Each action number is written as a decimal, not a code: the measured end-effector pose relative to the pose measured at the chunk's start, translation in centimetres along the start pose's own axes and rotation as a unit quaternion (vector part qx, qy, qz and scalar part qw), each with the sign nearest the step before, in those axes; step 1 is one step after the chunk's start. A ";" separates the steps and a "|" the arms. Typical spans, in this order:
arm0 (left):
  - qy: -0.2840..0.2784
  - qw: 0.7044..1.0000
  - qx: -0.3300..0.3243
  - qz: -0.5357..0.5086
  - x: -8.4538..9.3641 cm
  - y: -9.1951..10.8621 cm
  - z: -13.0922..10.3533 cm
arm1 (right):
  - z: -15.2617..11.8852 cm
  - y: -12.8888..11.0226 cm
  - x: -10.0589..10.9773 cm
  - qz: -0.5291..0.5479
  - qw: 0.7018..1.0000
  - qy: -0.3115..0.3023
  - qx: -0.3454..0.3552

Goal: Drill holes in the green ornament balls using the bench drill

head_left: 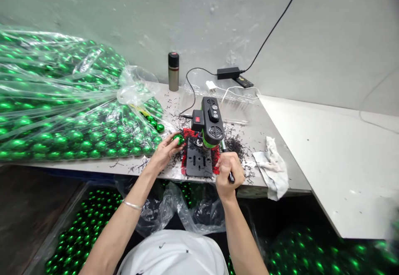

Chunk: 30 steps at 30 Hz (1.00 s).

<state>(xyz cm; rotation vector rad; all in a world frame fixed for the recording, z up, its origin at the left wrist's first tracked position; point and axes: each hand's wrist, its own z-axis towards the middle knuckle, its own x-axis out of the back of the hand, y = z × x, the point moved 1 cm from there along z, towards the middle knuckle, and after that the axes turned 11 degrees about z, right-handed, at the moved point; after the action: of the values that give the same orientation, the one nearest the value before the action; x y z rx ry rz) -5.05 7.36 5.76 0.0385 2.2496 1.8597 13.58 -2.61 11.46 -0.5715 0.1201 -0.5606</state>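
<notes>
A shiny green ball (178, 139) is held in the fingertips of my left hand (165, 152), just left of a black machine (213, 121) with a red switch. My right hand (230, 171) is closed round the black-gripped lever (231, 177) on the machine's right side. The machine stands on a black slotted base plate (199, 164), with red material (215, 158) under it. Small black shreds (234, 146) lie scattered around the machine. A few more green balls (159, 128) rest at the mouth of the clear bag.
A big clear bag of green balls (77, 137) fills the table's left. Behind stand a bottle (173, 73) and a power adapter (228, 73) with cables. A white cloth (273, 168) lies right, beside a white board (336, 154). More green balls (84, 221) sit below the table edge.
</notes>
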 end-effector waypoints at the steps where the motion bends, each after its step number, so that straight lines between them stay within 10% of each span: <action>1: -0.013 0.998 0.026 -0.054 -0.2 0.0 -0.4 | 0.0 0.0 0.0 0.000 1.000 0.000 -0.002; 9: -0.024 0.993 0.078 -0.081 -2.2 -1.8 -1.3 | -0.3 0.3 0.1 0.001 1.000 -0.003 0.007; 14: 0.004 0.987 0.004 0.160 -4.0 -3.4 -1.0 | -0.2 0.2 0.3 -0.003 1.000 -0.016 0.009; 20: 0.016 0.893 -0.144 0.426 -5.0 -3.8 -1.7 | -0.2 0.2 0.3 -0.004 1.000 -0.016 0.005; 30: 0.008 0.862 -0.249 0.442 -6.1 -4.5 -1.8 | -0.1 0.0 0.3 -0.011 1.000 -0.021 0.018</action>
<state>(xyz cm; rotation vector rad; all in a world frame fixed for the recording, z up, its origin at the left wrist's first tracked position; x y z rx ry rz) 1.12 3.74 2.67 1.1348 1.7829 2.8128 13.78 -2.82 11.35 -0.5497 0.0647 -0.5706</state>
